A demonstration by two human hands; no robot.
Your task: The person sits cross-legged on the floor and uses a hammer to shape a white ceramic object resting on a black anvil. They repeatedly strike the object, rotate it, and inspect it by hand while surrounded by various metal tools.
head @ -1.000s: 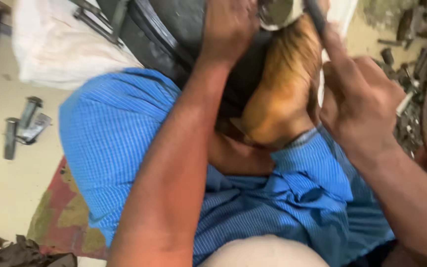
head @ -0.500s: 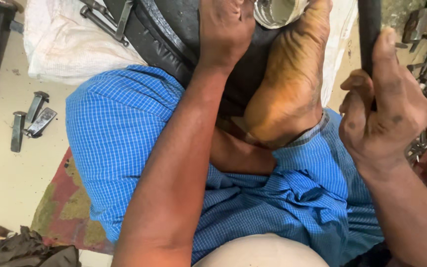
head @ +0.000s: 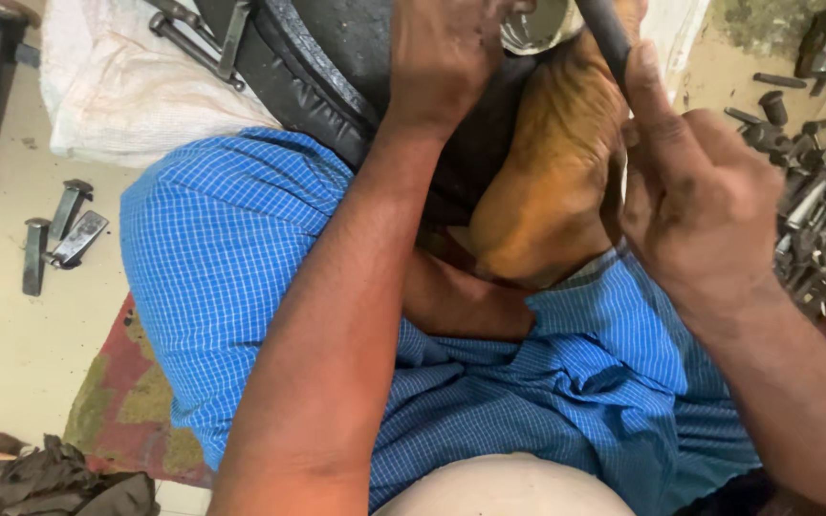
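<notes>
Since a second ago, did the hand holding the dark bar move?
Yes. The right hand with its dark bar shifted lower against the foot, after rising briefly.

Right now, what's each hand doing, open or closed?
Left hand: pressed on the black rubber piece; grip cannot be told.
Right hand: closed on a dark handle.
</notes>
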